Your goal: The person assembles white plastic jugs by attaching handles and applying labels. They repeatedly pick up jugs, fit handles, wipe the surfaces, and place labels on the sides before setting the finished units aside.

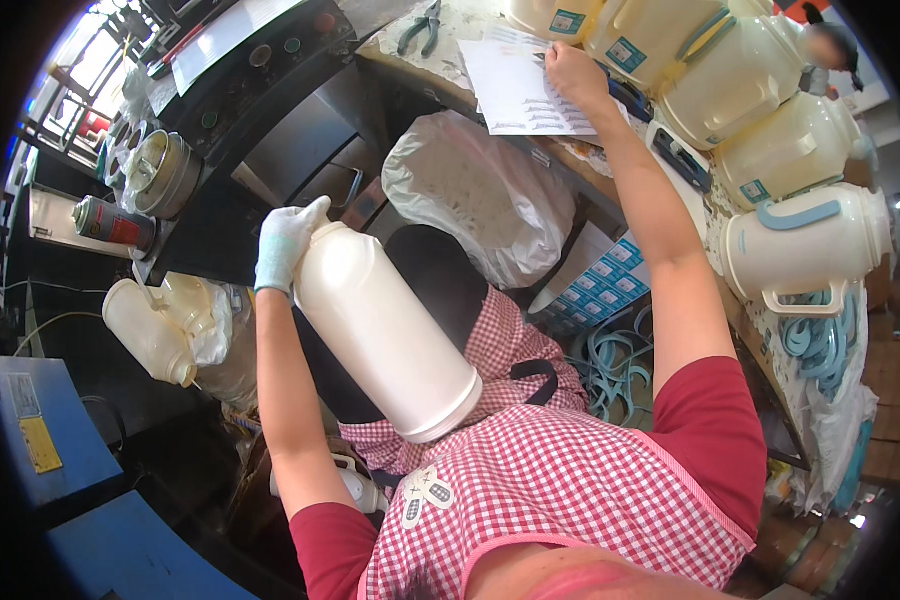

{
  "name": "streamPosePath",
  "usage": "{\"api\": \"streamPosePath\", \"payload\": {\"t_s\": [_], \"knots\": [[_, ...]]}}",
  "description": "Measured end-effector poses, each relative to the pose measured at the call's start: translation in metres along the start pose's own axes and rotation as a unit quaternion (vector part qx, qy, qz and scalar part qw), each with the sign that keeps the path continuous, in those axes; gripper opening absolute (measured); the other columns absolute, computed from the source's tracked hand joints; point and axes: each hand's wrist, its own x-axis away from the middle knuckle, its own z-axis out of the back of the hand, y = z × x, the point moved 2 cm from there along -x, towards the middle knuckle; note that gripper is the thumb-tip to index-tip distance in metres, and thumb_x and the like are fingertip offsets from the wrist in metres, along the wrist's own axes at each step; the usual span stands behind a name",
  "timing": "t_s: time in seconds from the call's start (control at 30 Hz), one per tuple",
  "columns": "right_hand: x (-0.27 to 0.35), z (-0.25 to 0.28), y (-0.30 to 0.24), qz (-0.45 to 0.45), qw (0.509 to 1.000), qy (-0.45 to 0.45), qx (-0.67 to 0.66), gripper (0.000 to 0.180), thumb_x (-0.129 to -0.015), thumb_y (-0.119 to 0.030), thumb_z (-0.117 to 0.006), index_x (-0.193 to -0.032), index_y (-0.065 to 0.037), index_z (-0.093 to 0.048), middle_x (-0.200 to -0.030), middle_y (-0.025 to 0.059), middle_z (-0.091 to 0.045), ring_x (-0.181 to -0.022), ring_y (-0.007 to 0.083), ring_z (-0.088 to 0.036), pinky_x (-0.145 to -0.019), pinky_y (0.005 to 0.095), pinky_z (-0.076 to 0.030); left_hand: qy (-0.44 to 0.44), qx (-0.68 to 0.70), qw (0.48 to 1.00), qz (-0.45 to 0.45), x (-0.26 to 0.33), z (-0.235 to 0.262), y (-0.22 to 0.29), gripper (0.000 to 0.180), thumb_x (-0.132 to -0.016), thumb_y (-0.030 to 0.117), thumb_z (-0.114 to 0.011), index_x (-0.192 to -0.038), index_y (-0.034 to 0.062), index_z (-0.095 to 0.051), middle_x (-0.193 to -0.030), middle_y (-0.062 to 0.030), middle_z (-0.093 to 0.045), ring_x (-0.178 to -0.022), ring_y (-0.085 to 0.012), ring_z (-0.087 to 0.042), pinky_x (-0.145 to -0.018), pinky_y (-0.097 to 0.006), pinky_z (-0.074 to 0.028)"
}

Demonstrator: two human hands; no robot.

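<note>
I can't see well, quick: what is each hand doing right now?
Left hand: gloved, closed around the neck of a cream plastic jug.
Right hand: bare, resting on a printed paper sheet; grip cannot be told.

Gloved left hand [284, 243] gripping, bare right hand [573, 72] outstretched

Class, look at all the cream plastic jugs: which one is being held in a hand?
The plain handle-less jug, tilted in the gloved left hand. The jugs on the bench carry blue handles and stand untouched.
</note>
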Motion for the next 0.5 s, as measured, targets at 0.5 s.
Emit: {"api": "streamPosePath", "payload": {"t_s": [0.5], "knots": [[-0.023, -0.026, 0.023, 0.084, 0.992, 0.026, 0.093, 0.04, -0.103, -0.051, -0.053, -0.113, -0.014, -0.066, -0.102, 0.019, -0.077, -0.092, 0.0451, -0.072, -0.08, 0.0556, -0.055, -0.016, -0.2, 0.972, -0.121, -0.009, -0.005, 0.005, 0.06, -0.094, 0.06, -0.064, -0.088, 0.0019, -0.078, -0.085, -0.0226, -0.074, -0.081, -0.04, -0.072, -0.075, -0.048, -0.054]]}}
